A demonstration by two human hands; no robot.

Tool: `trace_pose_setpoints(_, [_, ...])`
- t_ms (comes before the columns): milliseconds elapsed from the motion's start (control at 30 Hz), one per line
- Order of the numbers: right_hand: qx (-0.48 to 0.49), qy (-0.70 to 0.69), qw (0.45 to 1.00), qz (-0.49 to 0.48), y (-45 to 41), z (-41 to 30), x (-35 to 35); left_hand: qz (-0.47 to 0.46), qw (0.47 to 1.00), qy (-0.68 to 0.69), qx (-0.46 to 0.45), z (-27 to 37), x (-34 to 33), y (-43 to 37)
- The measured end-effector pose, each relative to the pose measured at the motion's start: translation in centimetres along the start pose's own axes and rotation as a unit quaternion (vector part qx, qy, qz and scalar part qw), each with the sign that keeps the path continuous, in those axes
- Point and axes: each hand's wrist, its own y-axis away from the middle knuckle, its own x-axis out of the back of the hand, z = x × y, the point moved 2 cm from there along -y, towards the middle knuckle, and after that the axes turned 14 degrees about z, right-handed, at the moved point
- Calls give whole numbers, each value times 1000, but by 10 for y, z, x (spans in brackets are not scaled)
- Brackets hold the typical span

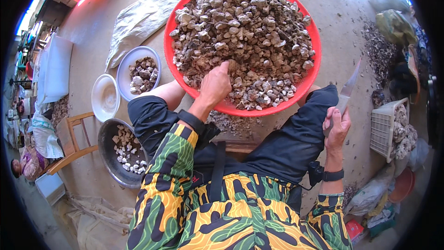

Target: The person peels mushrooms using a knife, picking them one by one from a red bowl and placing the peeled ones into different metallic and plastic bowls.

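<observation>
A large round red plastic basin [316, 55], heaped with rough brown and whitish lumps [242, 24], rests in front of me over my knees. My left hand [215, 84] reaches into the near part of the heap, its fingertips on a brownish lump [234, 66]; whether it grips that lump is not plain. Out to the right of the basin, my right hand [337, 125] is closed around a knife [348, 85], the pointed blade directed up and away from me. Both wrists wear dark straps.
Left of my knees stand a bluish-white basin [120, 71] with lumps, a white bowl [105, 98] and a dark basin [104, 152] with pale and tan pieces. A wooden chair [71, 135] lies farther left. At right is a white plastic crate [381, 130] of lumps. A person [29, 165] is at far left.
</observation>
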Motion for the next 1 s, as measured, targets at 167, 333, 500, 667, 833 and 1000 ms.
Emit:
trace_pose_setpoints(167, [14,-6,1000,8,1,1,4,-73,997,-12,12,22,11,26])
trace_pose_setpoints(333, [12,-8,1000,9,1,3,2,35,998,12,-57,27,18,17])
trace_pose_setpoints(500, [14,-2,1000,3,2,2,2,-17,999,-16,-24,18,6,21])
trace_pose_setpoints(667, [20,-7,1000,4,2,2,3,6,999,-4,-45,13,3,29])
trace_pose_setpoints(833, [30,-2,1000,6,1,3,2,5,999,-13,-39,13,0,31])
trace_pose_setpoints(1000, [32,5,999,8,2,1,-1,3,999,-18,-46,15,1,33])
